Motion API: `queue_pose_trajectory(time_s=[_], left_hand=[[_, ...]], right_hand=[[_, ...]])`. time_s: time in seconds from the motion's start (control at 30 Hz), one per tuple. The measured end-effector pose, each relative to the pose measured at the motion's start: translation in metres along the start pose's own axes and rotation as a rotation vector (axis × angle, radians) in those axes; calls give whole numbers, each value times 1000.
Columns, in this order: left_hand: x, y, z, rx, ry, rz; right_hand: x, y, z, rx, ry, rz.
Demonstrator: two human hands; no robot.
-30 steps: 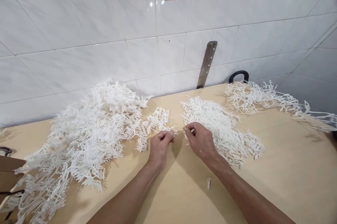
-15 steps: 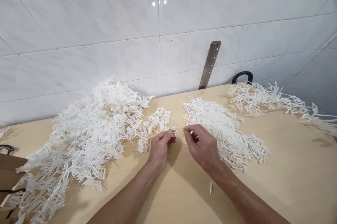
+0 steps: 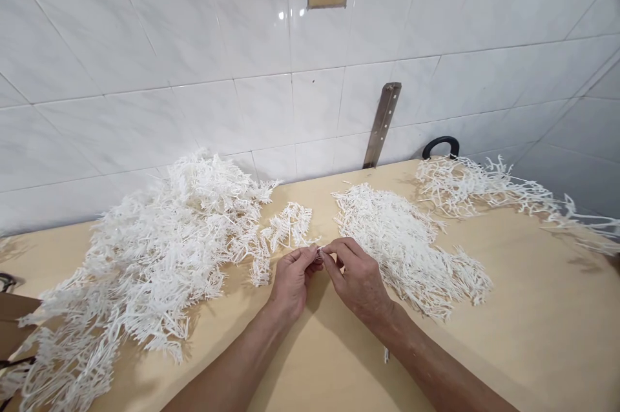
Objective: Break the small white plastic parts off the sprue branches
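My left hand (image 3: 290,279) pinches a small white branched plastic piece (image 3: 320,254) between thumb and forefinger, low over the table. Thumb and forefinger of my right hand (image 3: 357,275) close on the same piece from the right, so the fingertips of both hands nearly meet and cover most of it. Just beyond my left hand lies a small cluster of white branched pieces (image 3: 289,223). Left of that spreads a large tangled heap of white branched strands (image 3: 165,263). A flatter pile of thin white pieces (image 3: 407,247) lies behind and right of my right hand.
A looser tangle of white sprigs (image 3: 460,186) reaches to the right edge. A metal strip (image 3: 382,124) leans on the tiled wall near a black curved handle (image 3: 440,144). One loose piece (image 3: 386,355) lies by my right forearm. Part of a brown box (image 3: 14,321) shows at left.
My right hand has moved left from beside the right pile to my left hand, and its fingertips now pinch at the piece. The left hand keeps its hold. The view has shifted slightly.
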State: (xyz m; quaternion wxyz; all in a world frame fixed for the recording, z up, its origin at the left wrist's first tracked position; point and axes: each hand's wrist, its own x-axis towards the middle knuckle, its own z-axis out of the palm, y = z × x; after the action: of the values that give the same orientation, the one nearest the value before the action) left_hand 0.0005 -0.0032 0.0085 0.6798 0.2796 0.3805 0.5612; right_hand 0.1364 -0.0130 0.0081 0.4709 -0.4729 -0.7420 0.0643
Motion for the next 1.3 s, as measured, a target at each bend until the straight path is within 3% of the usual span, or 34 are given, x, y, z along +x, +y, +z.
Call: queue_pose_trajectory(time_s=[0.17, 0.8, 0.93, 1.13, 1.3], left_hand=[[0, 1, 0, 43, -23, -2], [-4, 8, 10, 43, 38, -44], [-5, 7, 7, 206, 64, 2], [-4, 4, 2, 564, 90, 180], [-2, -3, -2, 664, 102, 245]], right_hand=[[0, 0, 5, -22, 44, -32], [-5, 3, 10, -38, 0, -27], [-6, 3, 11, -28, -17, -24], [-9, 1, 12, -11, -51, 0], [-11, -2, 16, -10, -43, 62]])
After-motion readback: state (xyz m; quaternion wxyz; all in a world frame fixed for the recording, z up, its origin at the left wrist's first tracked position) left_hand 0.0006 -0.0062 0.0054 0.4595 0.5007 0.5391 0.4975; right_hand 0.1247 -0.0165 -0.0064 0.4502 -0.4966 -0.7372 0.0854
